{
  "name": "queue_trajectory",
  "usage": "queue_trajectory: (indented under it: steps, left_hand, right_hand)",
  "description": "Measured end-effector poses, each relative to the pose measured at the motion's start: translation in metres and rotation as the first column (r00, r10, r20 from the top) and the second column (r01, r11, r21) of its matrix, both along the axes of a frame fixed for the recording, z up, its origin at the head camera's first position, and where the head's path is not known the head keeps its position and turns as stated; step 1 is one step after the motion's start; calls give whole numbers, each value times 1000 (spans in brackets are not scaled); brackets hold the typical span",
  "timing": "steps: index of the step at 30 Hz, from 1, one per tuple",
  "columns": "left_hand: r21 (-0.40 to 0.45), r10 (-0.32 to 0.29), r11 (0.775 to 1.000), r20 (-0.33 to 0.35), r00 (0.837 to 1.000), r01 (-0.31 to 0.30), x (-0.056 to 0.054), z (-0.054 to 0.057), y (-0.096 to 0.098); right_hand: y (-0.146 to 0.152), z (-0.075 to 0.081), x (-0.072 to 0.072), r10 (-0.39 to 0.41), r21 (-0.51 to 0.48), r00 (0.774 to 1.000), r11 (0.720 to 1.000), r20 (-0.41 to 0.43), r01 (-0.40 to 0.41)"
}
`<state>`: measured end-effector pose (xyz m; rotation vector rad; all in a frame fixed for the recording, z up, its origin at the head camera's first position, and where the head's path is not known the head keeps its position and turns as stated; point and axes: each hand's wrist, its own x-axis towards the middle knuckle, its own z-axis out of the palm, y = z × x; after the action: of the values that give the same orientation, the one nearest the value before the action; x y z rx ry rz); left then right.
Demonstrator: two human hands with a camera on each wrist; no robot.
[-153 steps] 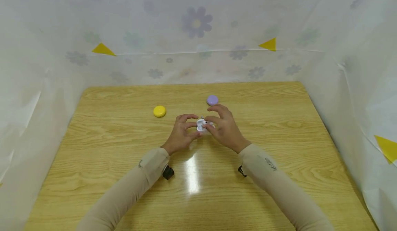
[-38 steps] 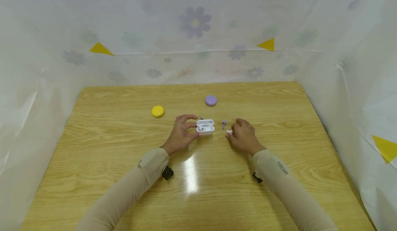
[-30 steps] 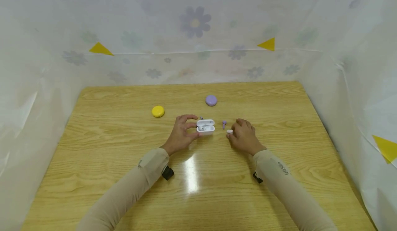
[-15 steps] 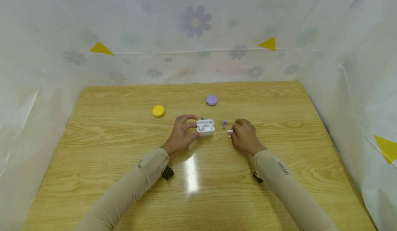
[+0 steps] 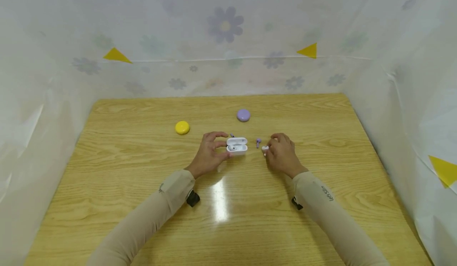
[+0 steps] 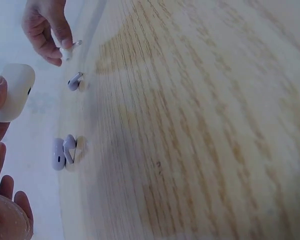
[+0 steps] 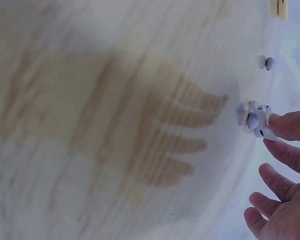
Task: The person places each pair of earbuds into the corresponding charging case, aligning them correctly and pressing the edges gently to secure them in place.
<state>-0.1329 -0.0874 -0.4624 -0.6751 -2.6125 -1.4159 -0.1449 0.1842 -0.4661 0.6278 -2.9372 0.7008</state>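
My left hand point(image 5: 208, 155) holds a white earbud case point(image 5: 237, 148) by its left end, with the lid up. A white earbud point(image 5: 232, 148) sits in the case's left socket. To the right, my right hand point(image 5: 282, 155) pinches another white earbud point(image 5: 265, 148) between thumb and forefinger. The right wrist view shows this pinched earbud point(image 7: 263, 122) at the fingertips of the right hand point(image 7: 290, 170), other fingers spread. A purple earbud point(image 5: 258, 142) lies on the table between case and right hand. A second purple earbud point(image 5: 232, 135), partly hidden, lies behind the lid.
A round purple case point(image 5: 243, 115) rests on the wooden table point(image 5: 250, 234) behind the white case. A round yellow case point(image 5: 182, 127) lies farther left. White flower-printed sheeting point(image 5: 228, 75) encloses the table's back and sides.
My right hand was at the white case five seconds ago; it has moved right with a white earbud. Lately the earbud has turned in its fingers. The left hand has stayed still.
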Motion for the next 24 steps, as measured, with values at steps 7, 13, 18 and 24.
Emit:
queue_trajectory:
  steps: [7,13,18,24]
  left_hand:
    - [14,-2,1000,9,1000,2,0,0,1]
    - [16,0,1000,9,1000,0,1,1,2]
    - [21,-2,1000,4,1000,2,1,0,2]
    - [23,-4,1000,3,1000,3,0,1,3]
  right_hand:
    - [-6,8,-2,17,-78,989,997,-147,-29]
    - [-15,20,-2,55,-152,957,983,-285,-101]
    - [-22,29,-2,80,-182,938,972,-338,-149]
    - [-27,37,-1,104,-229,917,952,-384,-204]
